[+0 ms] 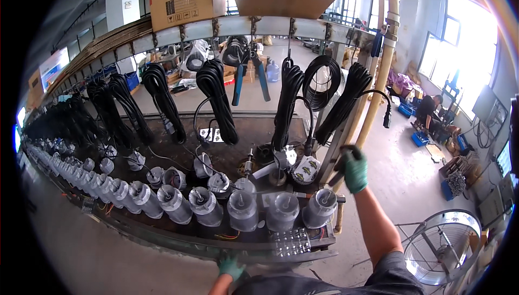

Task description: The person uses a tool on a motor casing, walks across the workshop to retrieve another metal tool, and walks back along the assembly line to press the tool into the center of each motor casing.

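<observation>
My right hand point(354, 169), in a green glove with dark fingers, is raised beside the bench's right post point(331, 157). Its fingers are curled, and a dark narrow shape shows at them; I cannot make out what it is. Low at the bench's front edge point(254, 253), my left hand point(230, 267), also gloved in green, has its fingers stretched out and seems to hold nothing. Between the hands stand grey cylindrical motor housings point(243, 214) with upright shafts, in a long row to the left. A tray of small shiny round parts point(292, 242) lies in front of them.
Black cable coils point(216, 100) hang from the overhead rail, along with blue-handled pliers point(251, 76). Cartons point(189, 2) sit above. Round end caps point(305, 170) lie behind the housings. A large floor fan point(443, 246) stands right; a person point(428, 114) sits farther back among blue crates.
</observation>
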